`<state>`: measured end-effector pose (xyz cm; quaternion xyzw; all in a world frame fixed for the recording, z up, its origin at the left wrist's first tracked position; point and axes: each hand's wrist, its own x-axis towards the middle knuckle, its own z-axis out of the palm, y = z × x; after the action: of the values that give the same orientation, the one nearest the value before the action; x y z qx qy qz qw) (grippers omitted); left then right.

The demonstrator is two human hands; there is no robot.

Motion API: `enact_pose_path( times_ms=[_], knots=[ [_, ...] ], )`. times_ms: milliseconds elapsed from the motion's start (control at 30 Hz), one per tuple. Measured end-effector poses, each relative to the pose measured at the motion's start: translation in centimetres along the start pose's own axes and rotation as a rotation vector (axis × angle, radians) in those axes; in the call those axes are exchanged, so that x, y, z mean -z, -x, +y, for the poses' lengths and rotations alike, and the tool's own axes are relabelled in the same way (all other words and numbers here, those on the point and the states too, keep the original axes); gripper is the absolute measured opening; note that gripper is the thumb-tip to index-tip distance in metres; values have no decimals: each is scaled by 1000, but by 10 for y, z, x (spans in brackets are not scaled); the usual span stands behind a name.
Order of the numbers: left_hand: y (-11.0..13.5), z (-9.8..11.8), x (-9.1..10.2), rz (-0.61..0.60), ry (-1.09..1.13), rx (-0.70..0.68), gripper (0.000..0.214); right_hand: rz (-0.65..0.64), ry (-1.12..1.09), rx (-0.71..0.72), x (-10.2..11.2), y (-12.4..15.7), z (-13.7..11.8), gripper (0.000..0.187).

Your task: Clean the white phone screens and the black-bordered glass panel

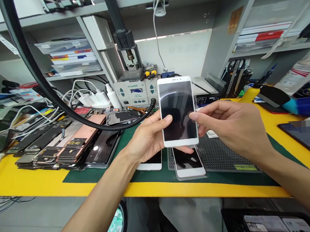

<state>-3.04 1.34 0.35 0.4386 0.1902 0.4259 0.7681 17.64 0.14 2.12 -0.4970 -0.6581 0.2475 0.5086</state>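
Grey shelving (pixel 216 45) fills the far side of my view, above a yellow workbench (pixel 43 175). A green mat (pixel 95 176) covers the bench's near middle. On the left I see a pile of phone parts (pixel 75 142); on the right of the mat lies a dark perforated pad (pixel 222 154). A grey bench machine (pixel 137 92) stands at the far middle, with a thick black cable (pixel 32 67) arching in front from the left.

Two bare hands meet at the centre. The left hand (pixel 148 135) is closed on the left side of a white phone (pixel 179 125), thumb in front, holding it raised above the mat, dark screen facing me. The right hand (pixel 229 127) is pinched at the phone's right edge; I cannot tell whether it grips or only touches. Nearer and lower, a second white phone (pixel 187 159) lies on a clear sheet (pixel 191 178).
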Motion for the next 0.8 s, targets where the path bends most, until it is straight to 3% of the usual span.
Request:
enact_pose_path(
  times_ms=[800],
  knots=[
    [-1,2,-5,89,-15,3,41,-72,-232,4,1,0,8,27]
  ],
)
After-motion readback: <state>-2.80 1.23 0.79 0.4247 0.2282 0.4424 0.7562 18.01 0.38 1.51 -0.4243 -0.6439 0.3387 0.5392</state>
